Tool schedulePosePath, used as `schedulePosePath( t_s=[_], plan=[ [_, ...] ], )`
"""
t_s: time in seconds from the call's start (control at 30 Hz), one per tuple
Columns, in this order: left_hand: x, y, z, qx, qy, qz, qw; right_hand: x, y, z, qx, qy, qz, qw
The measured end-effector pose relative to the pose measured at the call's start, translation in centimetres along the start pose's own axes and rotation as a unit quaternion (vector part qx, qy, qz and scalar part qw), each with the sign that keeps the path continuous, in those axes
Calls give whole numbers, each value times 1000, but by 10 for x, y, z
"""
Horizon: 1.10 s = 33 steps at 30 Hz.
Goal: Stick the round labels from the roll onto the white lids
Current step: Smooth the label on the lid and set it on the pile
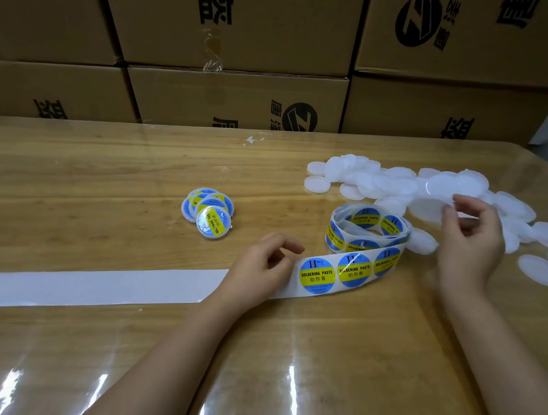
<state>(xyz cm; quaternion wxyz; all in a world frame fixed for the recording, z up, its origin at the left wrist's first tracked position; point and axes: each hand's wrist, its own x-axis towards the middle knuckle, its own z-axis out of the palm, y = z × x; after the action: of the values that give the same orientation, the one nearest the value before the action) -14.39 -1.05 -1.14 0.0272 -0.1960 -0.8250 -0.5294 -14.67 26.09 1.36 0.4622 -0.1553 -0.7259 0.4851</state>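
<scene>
Wooden table [73, 177] under clear film, boxes [241, 101] stacked behind. Your left hand [264, 260] curls its fingers onto the backing strip [98, 287], just beside the first label [317, 275]. Your right hand [469, 243] pinches a white lid [426, 207] at the pile [381, 182] near the far right corner. The roll [367, 228] sits between your hands, finished lids [209, 214] mid-table. Looks like the grab-a-lid step; next you'd peel that label and centre it.
</scene>
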Motion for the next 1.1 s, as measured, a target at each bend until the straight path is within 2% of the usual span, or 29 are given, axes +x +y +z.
schedulePosePath(
  t_s=[0.07, 0.13, 0.2, 0.27, 0.3, 0.37, 0.53, 0.77, 0.87, 0.93, 1.1],
  plan=[
    [1, 2, 0, -28, 9, 4, 1000, -14, -23, 8, 14, -29, -103, 994],
    [3, 4, -1, -61, 25, -9, 998, -36, -47, 17, 11, -101, -221, 970],
    [5, 6, -3, -132, 40, -38, 990, -62, -62, 22, -25, -168, -351, 921],
    [5, 7, -7, -194, 51, -49, 979, -85, -66, 27, -93, -174, -490, 849],
    [5, 6, -8, -207, 55, -49, 976, -92, -65, 29, -108, -174, -516, 832],
    [4, 4, -10, -223, 61, -50, 972, -101, -64, 32, -104, -180, -498, 842],
    [6, 0, -14, -299, 47, -70, 951, -102, -54, 35, -47, -222, -371, 900],
    [8, -3, -14, -336, 14, -72, 939, -101, -50, 34, 24, -280, -288, 915],
    [9, -2, -13, -352, 41, -62, 933, -104, -52, 32, 71, -313, -173, 931],
    [9, -2, -13, -340, 38, -59, 938, -106, -53, 32, 63, -328, -106, 937],
    [6, -3, -9, -315, 4, -46, 948, -109, -53, 35, 62, -331, -67, 939]
  ],
)
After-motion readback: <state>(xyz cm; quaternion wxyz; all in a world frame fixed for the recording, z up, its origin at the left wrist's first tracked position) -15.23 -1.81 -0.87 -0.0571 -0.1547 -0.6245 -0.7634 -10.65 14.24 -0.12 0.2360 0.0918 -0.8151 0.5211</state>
